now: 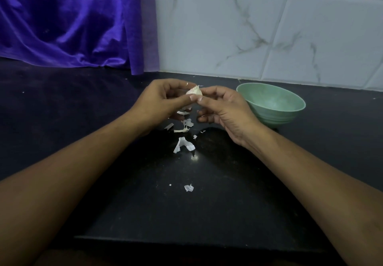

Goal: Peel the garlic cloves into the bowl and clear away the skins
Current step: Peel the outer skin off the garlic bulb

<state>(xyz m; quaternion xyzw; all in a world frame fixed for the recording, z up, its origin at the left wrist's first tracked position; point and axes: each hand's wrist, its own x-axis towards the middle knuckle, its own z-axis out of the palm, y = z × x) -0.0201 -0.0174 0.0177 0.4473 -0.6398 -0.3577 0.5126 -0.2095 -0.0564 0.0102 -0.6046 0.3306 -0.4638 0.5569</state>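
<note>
Place: you are in a home kitchen | signs: dark stone counter [228, 193], marble-look wall tiles [228, 27], green bowl [275, 116], garlic skins [182, 144] lying there.

green bowl [271, 104] at right by the tiled wall [248, 27], skins [183, 144] strewn centrally, counter [72, 104] open leftward to purple cloth [62, 20]

Dark speckled counter [238, 203], faintly glossy toward the front edge. Pale green bowl [275, 116] upright at the back right, near the back edge. White garlic skins [183, 144] scattered around the middle, with one smaller scrap [188, 188] lying apart, nearer the front edge. Purple cloth [134, 68] draped down onto the back left
</note>
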